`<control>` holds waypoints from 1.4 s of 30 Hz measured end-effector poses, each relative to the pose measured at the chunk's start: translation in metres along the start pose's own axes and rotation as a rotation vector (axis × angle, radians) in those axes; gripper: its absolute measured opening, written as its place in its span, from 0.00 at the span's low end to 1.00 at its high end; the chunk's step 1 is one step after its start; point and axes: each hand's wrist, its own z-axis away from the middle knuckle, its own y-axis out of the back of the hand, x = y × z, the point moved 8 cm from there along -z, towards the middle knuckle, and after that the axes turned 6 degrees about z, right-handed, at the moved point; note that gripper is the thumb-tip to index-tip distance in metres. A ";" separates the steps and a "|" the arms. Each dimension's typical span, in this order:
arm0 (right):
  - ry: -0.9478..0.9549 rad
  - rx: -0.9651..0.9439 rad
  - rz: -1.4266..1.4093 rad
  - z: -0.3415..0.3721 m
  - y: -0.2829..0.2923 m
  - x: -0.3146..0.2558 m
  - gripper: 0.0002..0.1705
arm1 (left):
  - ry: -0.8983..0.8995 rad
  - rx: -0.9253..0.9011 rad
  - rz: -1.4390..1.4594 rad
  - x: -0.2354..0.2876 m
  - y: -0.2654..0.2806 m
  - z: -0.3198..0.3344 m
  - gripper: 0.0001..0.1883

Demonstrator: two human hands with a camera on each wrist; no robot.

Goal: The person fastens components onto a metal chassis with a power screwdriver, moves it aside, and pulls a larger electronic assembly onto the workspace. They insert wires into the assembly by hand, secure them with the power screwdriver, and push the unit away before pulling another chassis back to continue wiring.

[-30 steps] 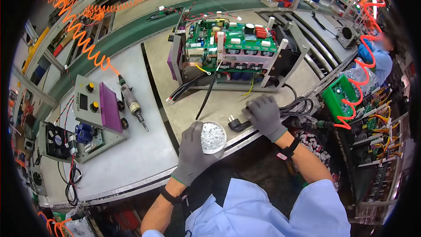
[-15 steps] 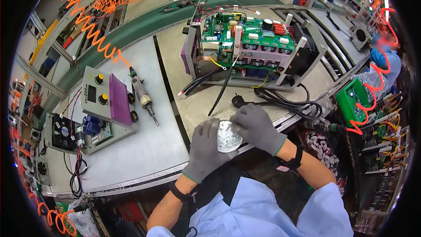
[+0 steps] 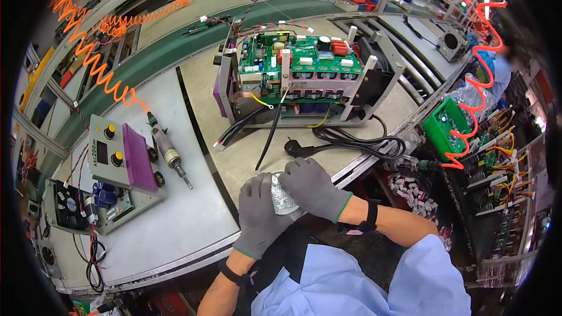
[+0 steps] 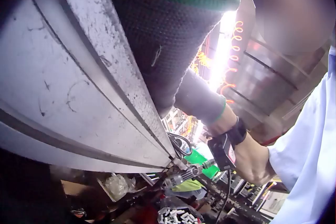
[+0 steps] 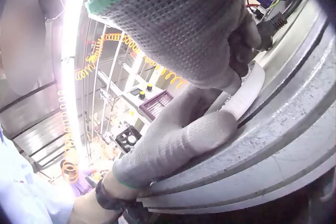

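Hands: left hand point(image 3: 257, 213) curled around the shallow dish point(image 5: 248, 95); right hand point(image 3: 316, 187) with fingers bent into it — cannot tell whether they pinch anything.
Change: 1 second ago the right hand was by the black plug point(image 3: 298, 149); now it is at the dish, the plug farther back — so both hands seem given to the small parts point(image 3: 283, 196).
Dish: between the hands, at the near edge of the counter point(image 3: 234, 161); round, smooth, white-rimmed.
Parts: loose, shiny, metallic-looking.
Gloves point(image 5: 173, 35): grey, coarse knit.

White dish point(image 5: 249, 96) holding silvery bits point(image 3: 283, 200)
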 end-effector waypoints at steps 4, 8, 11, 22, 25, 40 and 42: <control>0.008 -0.091 0.037 -0.003 -0.003 0.000 0.04 | 0.046 0.021 -0.015 0.000 -0.004 0.001 0.51; -0.057 -0.094 0.015 -0.005 -0.010 0.003 0.05 | 0.084 0.034 -0.052 0.000 -0.002 0.000 0.47; -0.051 -0.071 -0.007 -0.005 -0.009 0.005 0.06 | 0.090 0.046 -0.043 -0.003 -0.003 0.002 0.47; -0.017 -0.161 -0.127 0.000 -0.008 0.006 0.09 | 0.152 0.005 0.021 -0.011 -0.005 0.007 0.50; -0.095 -0.163 -0.177 0.000 -0.008 0.012 0.09 | 0.155 0.016 0.033 -0.011 -0.006 0.007 0.50; -0.133 -0.113 -0.151 0.001 -0.005 0.002 0.12 | 0.178 -0.009 0.005 -0.013 -0.009 0.010 0.51; -0.169 -0.063 -0.200 0.000 0.002 0.004 0.12 | 0.176 0.004 0.012 -0.014 -0.008 0.010 0.52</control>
